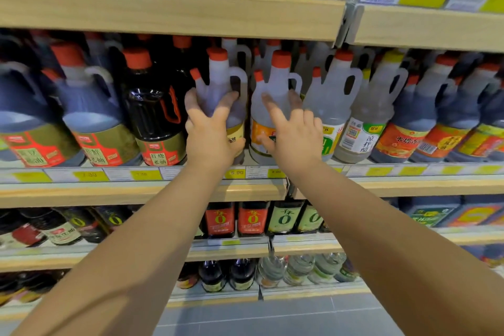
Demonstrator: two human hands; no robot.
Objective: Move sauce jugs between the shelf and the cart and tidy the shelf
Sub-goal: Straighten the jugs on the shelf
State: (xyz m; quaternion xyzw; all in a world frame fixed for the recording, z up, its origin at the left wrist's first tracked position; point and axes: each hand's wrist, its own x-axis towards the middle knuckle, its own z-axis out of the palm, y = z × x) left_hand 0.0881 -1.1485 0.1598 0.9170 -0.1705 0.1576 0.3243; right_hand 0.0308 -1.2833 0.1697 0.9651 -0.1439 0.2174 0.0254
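Note:
Both my arms reach up to the middle shelf of jugs. My left hand wraps its thumb and fingers round the shoulder of a pale jug with a red cap standing at the shelf front. Just to its right stands a second pale jug with an orange label. My right hand lies against the front of that jug with its fingers spread and fairly straight. The palms cover both jugs' labels in part. No cart shows in this view.
Dark sauce jugs fill the shelf to the left, and a dark bottle with a red handle stands beside my left hand. More pale and dark jugs crowd the right. The shelf above hangs low. Bottles line the lower shelves.

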